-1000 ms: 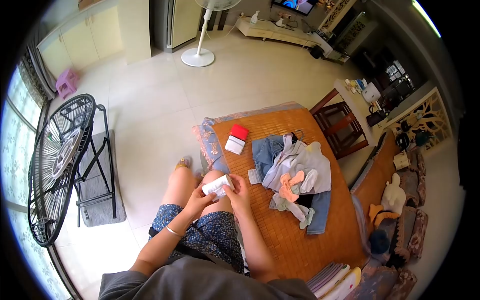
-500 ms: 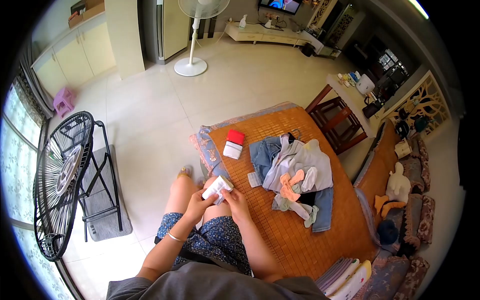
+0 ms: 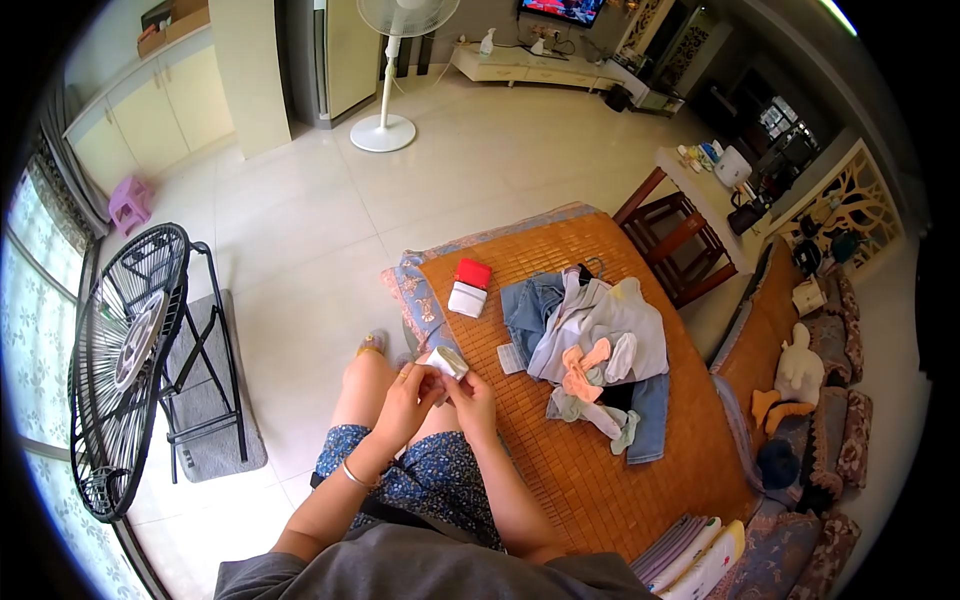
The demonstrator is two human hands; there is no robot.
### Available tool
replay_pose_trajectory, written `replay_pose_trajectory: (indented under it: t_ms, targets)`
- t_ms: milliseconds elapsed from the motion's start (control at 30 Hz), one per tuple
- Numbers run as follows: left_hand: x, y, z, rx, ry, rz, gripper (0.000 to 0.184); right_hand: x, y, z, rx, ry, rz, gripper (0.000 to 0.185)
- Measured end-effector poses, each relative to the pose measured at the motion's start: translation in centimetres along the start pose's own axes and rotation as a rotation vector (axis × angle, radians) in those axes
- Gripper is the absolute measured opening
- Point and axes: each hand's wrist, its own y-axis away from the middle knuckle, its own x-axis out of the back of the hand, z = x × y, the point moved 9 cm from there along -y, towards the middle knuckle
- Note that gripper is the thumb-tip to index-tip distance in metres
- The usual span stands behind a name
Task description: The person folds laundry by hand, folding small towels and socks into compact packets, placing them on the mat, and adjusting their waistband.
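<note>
Over my knees, my left hand point(image 3: 408, 400) and my right hand point(image 3: 470, 400) both grip a small folded white cloth point(image 3: 447, 362), fingers closed on its lower edge. On the brown woven mat point(image 3: 560, 485) to the right lie a folded red cloth point(image 3: 473, 272) and a folded white cloth just below it. Beyond my right hand is a heap of clothes: a pale grey shirt point(image 3: 620, 325), blue jeans point(image 3: 650, 415), and peach point(image 3: 580, 375) and pale green small pieces on top. A small whitish flat piece point(image 3: 511, 358) lies beside the heap.
A black folding chair point(image 3: 130, 360) stands at the left on a grey mat. Ahead is a white standing fan point(image 3: 383, 132). A wooden chair point(image 3: 680, 240) is beyond the mat's far right side. Folded fabrics point(image 3: 690, 555) and a plush toy point(image 3: 800, 365) lie at the right.
The white cloth in my hands has turned and looks more compact, with my left fingers moved inward towards my right. The view has shifted since the earliest frame.
</note>
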Motion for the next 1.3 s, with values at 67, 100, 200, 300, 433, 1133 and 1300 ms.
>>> replay_pose_trajectory:
  t_ms: [67, 100, 200, 300, 433, 1133, 1300]
  targets:
    - [0.0, 0.0, -0.8, 0.043, -0.004, -0.018, 0.022, -0.1, 0.1, 0.3, -0.052, -0.037, -0.025, 0.024]
    - [-0.1, 0.0, -1.3, 0.087, -0.008, -0.036, 0.025, -0.2, 0.2, 0.2, -0.043, -0.056, -0.044, 0.025]
    - [0.0, 0.0, -1.6, 0.135, 0.029, -0.063, 0.028, -0.3, 0.3, 0.2, -0.054, -0.075, -0.071, 0.027]
    - [0.3, -0.1, -1.4, 0.13, 0.027, -0.065, 0.026, -0.4, 0.5, 0.0, -0.086, -0.073, -0.083, 0.027]
    - [0.3, 0.1, -2.1, 0.202, 0.074, -0.058, 0.024, -0.5, 0.6, 0.3, -0.09, -0.098, -0.095, 0.029]
    - [1.2, -0.7, -2.7, 0.19, 0.097, -0.008, 0.011, 0.2, 0.1, -0.8, -0.055, 0.054, -0.011, 0.028]
    - [0.0, -0.5, -5.2, 0.323, 0.484, -0.044, 0.013, -0.5, 0.2, -1.2, -0.074, -0.088, -0.013, 0.031]
